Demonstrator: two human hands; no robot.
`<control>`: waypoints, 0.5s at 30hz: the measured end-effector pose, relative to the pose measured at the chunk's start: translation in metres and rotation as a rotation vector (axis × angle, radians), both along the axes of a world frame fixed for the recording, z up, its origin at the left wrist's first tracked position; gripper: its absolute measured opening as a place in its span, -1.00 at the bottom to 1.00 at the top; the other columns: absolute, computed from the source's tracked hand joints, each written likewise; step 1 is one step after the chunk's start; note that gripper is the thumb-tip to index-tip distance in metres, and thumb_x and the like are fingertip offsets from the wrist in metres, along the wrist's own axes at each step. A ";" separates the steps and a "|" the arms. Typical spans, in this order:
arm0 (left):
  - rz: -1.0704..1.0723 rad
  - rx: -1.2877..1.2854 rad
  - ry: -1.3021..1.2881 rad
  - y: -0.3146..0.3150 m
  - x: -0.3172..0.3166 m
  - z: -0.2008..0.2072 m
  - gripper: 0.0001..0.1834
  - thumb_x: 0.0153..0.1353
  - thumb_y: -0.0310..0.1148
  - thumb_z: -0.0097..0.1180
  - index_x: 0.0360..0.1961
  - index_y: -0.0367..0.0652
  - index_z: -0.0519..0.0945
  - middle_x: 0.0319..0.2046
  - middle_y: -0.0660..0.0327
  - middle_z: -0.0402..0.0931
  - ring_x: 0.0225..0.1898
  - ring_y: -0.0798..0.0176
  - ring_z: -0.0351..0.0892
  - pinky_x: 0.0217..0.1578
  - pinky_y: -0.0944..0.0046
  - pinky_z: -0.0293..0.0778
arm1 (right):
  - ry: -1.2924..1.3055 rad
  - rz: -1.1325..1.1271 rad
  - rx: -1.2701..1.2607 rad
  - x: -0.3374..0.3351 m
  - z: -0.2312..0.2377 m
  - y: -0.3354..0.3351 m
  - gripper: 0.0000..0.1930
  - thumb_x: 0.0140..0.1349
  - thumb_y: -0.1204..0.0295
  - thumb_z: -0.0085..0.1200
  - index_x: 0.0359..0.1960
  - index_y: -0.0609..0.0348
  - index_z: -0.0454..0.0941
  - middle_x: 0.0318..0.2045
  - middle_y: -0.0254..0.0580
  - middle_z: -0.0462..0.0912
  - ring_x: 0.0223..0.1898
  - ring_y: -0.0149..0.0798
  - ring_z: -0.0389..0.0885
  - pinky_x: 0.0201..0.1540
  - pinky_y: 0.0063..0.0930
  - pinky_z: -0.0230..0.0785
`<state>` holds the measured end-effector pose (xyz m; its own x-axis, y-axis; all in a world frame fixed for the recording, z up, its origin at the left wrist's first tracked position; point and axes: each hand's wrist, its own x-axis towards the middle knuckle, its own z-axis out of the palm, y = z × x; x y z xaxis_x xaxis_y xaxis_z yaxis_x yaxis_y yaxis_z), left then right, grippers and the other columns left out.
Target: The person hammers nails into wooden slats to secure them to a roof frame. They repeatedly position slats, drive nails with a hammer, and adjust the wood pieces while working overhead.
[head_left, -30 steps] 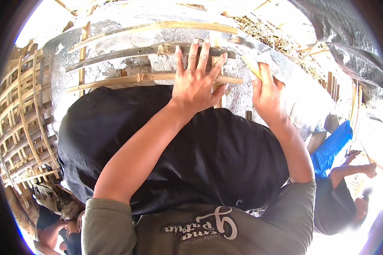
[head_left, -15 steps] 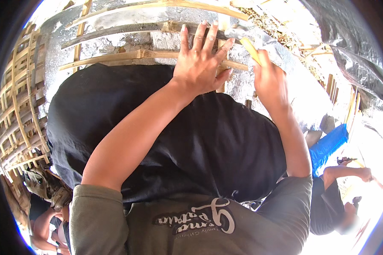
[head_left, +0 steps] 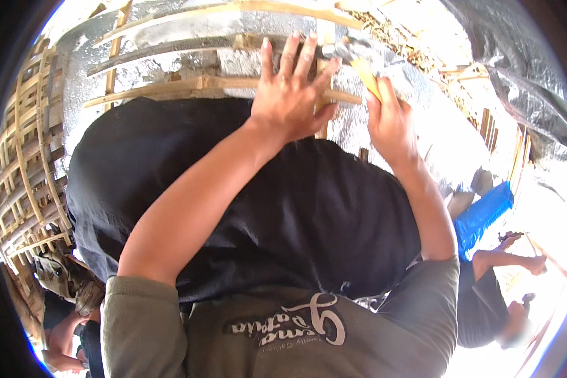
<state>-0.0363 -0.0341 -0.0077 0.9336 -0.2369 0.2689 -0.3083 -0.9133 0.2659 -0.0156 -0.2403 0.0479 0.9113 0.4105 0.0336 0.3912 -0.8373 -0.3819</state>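
Note:
My left hand (head_left: 290,94) lies spread over the bamboo strips, with its fingertips on a dark strip (head_left: 170,51) and its wrist above my black-clad lap. Its fingers are straight and apart. Just right of it, my right hand (head_left: 390,120) is wrapped round the yellow handle of a hammer (head_left: 366,79). The dark metal hammer head lies close to the dark strip's right end and is partly blurred. Nearer to me, a paler bamboo strip (head_left: 227,82) runs under my left hand. Whether a nail is present I cannot make out.
A woven bamboo lattice panel (head_left: 28,151) stands at the left. Dark plastic sheeting (head_left: 516,69) hangs at the upper right, beside loose straw (head_left: 397,38). A blue object (head_left: 485,214) lies at the right. Other people sit at the lower right (head_left: 485,302) and lower left (head_left: 63,340).
My right hand and the hammer have shifted slightly left and down, and the hammer head shows more clearly. My left hand keeps its place on the strips.

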 end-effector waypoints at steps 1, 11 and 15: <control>-0.007 -0.001 0.004 -0.002 -0.001 0.000 -0.22 0.24 0.18 0.15 0.46 0.31 0.30 0.48 -0.09 0.10 0.52 -0.26 0.00 0.39 -0.53 -0.11 | -0.134 0.062 0.167 -0.004 0.001 -0.002 -0.75 0.38 0.51 0.01 0.06 0.11 0.37 -0.41 0.24 0.66 -0.34 0.29 0.68 -0.39 0.08 0.51; -0.010 0.029 0.057 -0.004 -0.005 0.002 -0.24 0.25 0.20 0.13 0.45 0.33 0.31 0.51 -0.09 0.02 0.54 -0.25 -0.09 0.40 -0.55 -0.15 | 0.039 -0.020 0.061 0.000 0.006 0.008 -0.78 0.40 0.52 0.00 0.04 0.23 0.37 -0.42 0.28 0.61 -0.36 0.33 0.65 -0.41 0.05 0.47; -0.009 0.006 0.027 -0.004 -0.003 0.001 -0.23 0.25 0.21 0.13 0.46 0.32 0.31 0.50 -0.09 0.03 0.54 -0.26 -0.07 0.39 -0.55 -0.12 | 0.001 -0.053 0.145 -0.002 0.010 0.006 -0.75 0.40 0.51 0.00 0.07 0.22 0.38 -0.37 0.31 0.61 -0.32 0.35 0.64 -0.39 0.06 0.45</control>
